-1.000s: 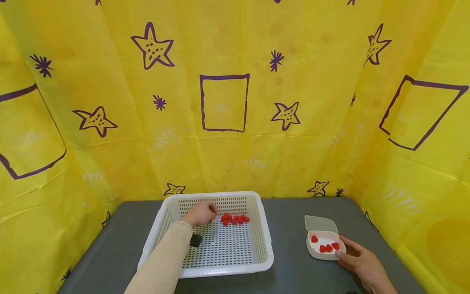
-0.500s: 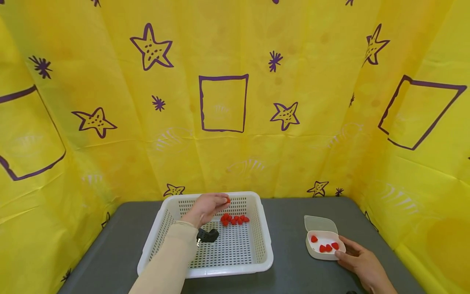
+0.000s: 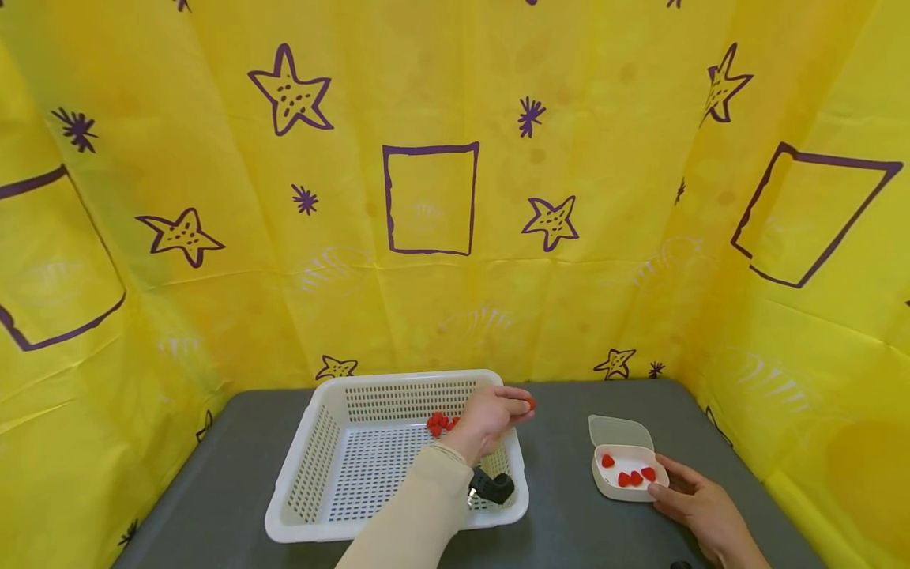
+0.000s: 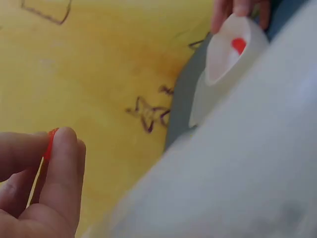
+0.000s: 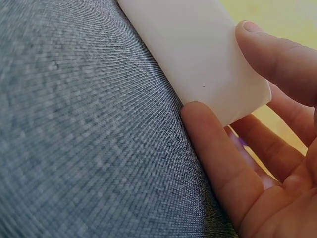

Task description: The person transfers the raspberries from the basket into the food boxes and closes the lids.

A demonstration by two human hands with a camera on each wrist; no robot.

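Note:
My left hand point(image 3: 490, 419) pinches a small red strawberry-shaped piece point(image 3: 530, 403) between thumb and fingers, above the right rim of a white slotted basket point(image 3: 306, 531). In the left wrist view that red piece point(image 4: 51, 143) shows only as a sliver between the fingertips. Several like pieces point(image 3: 436, 423) lie at the back of the basket, some hidden by the hand. My right hand point(image 3: 704, 510) grips the right end of a small white box point(image 3: 617, 494), thumb and fingers on its sides. Inside it are several red pieces point(image 3: 635, 478); its translucent lid point(image 3: 620, 432) is hinged back.
Basket and box stand on a dark grey table point(image 3: 562, 442), with a strip of grey surface between them. A yellow curtain point(image 3: 434, 316) with purple drawings encloses the back and sides. A black wrist device point(image 3: 492, 485) sits on the left wrist, over the basket's right side.
My left hand has lifted a red piece from the back of the basket and carried it right, to just past the basket's right rim. The right hand and the box have stayed put.

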